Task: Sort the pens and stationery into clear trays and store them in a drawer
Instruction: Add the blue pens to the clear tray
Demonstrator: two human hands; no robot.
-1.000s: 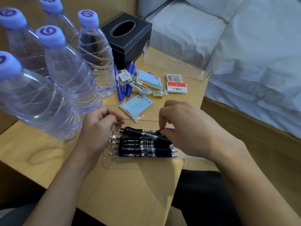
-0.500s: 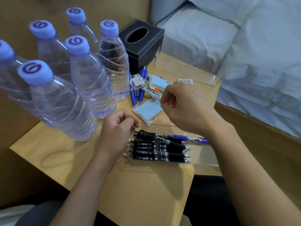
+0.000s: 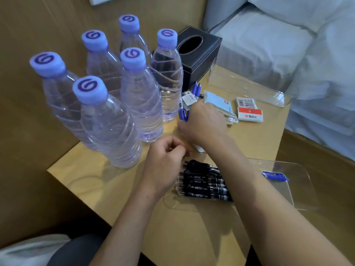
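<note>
Black pens [image 3: 203, 184] | in tray [image 3: 288, 191] left hand [image 3: 165, 166] pinches | right hand [image 3: 205, 121] at blue pens [image 3: 182, 112]

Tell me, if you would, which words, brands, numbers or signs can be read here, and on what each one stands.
"M&G", then characters too blurred to read: on the red-and-white eraser pack.
A purple swirl sign, much like a "6": on each water bottle cap.
Print on the black pens: too small to read.
Barcode and digits on the barcode pack: blurred.
White tag and the red logo on the sticky-note pad: unreadable.
</note>
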